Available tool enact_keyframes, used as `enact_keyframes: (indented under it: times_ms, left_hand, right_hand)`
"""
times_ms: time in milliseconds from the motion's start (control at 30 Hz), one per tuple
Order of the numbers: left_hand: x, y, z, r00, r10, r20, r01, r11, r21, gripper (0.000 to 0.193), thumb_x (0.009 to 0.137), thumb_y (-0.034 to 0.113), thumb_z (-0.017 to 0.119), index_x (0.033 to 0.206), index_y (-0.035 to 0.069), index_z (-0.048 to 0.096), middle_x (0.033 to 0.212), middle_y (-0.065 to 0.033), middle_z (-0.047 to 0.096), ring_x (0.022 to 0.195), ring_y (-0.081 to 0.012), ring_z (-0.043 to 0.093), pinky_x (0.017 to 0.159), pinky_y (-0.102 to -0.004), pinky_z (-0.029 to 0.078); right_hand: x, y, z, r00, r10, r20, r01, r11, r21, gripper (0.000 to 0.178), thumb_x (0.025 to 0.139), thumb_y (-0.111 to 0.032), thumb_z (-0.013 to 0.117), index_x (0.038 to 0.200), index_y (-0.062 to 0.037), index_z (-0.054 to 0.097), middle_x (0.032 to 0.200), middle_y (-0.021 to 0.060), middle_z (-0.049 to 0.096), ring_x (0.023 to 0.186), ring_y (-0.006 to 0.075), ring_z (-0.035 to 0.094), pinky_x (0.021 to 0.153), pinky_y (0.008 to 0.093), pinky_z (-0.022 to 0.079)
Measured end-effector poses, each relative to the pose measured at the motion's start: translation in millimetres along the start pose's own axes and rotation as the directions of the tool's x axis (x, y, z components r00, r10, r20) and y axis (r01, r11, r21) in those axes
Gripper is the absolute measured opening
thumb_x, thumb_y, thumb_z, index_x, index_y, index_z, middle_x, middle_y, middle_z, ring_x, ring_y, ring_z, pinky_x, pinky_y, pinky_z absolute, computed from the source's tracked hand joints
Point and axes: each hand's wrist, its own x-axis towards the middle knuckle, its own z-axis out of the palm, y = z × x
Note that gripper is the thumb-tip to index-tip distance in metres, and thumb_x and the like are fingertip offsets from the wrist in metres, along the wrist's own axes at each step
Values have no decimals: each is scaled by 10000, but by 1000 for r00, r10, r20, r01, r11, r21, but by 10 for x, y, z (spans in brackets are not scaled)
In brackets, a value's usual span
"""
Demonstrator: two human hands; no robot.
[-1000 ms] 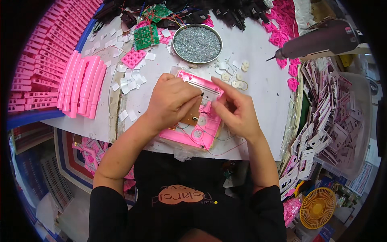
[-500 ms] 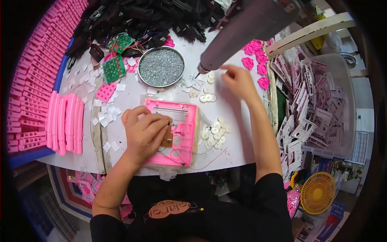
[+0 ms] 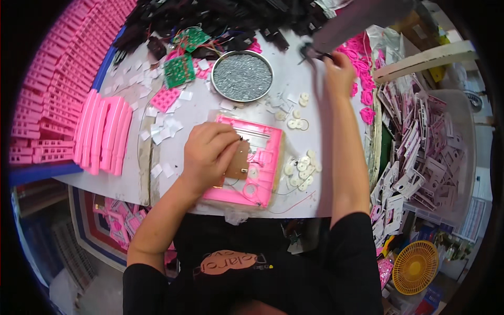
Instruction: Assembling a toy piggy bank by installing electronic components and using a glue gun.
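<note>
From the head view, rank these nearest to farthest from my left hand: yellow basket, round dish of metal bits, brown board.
1. Brown board: right at your left hand, on its right.
2. Round dish: ahead, slightly right.
3. Yellow basket: far off, lower right.

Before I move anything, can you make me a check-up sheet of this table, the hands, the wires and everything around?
Surface: white tabletop, mostly littered with parts.
Job's things: brown board at the pink case.
Clutter: paper squares, white discs, bowl of grey metal bits.
Left hand: fingers on the board; grip unclear.
Right hand: at the blurred dark tool; grip unclear.
Cables: thin red wire near the case; coloured wires by green boards.
Surroundings: yellow basket and full clear bin, both right.
</note>
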Motion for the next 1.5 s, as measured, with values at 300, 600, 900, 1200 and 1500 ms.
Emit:
enact_keyframes:
  times_ms: [300, 600, 900, 1200, 1500]
  left_hand:
    - [16, -136, -79, 934, -324, 150, 354, 891, -283, 110, 833, 9, 725, 942, 1, 712, 925, -78, 692, 871, -207, 648, 799, -330, 506]
    - [95, -269, -18, 940, -321, 120, 342, 865, -367, 122, 829, 102, 743, 928, 30, 738, 831, -88, 697, 785, -211, 641, 724, -330, 509]
    - [266, -289, -293, 930, 35, 367, 45, 977, -208, 107, 797, 85, 747, 881, 64, 683, 820, -63, 660, 801, -263, 617, 785, -370, 470]
    - [533, -326, -479, 761, 237, 604, -239, 968, -79, 132, 772, 112, 747, 858, 97, 649, 882, -41, 608, 886, -277, 601, 805, -415, 464]
    - [586, -241, -477, 688, 351, 635, -387, 918, -89, 76, 795, 145, 698, 837, 103, 650, 823, -31, 570, 830, -242, 597, 767, -394, 472]
  right_hand:
    - [-1011, -1841, -1509, 808, -333, 487, 373, 928, 15, 425, 781, 70, 715, 1190, -20, 641, 990, 81, 685, 856, 172, 696, 820, 299, 558]
    - [-1676, -2131, -502, 455, -466, 759, 506, 837, 210, 551, 694, -153, 830, 1192, -54, 615, 1124, 115, 645, 1066, 313, 613, 906, 411, 511]
    - [-1779, -1609, -679, 588, -407, 699, 417, 893, 170, 588, 669, -169, 839, 1202, -47, 624, 1214, 122, 630, 1097, 358, 561, 967, 449, 472]
    - [-1703, -1607, -630, 529, -422, 736, 460, 872, 170, 515, 695, -190, 787, 1173, -66, 643, 1053, 83, 651, 1001, 330, 561, 874, 431, 501]
    - [-1652, -1683, -585, 465, -448, 764, 462, 859, 221, 569, 681, -147, 748, 1233, -104, 617, 1102, 96, 588, 997, 333, 542, 857, 420, 500]
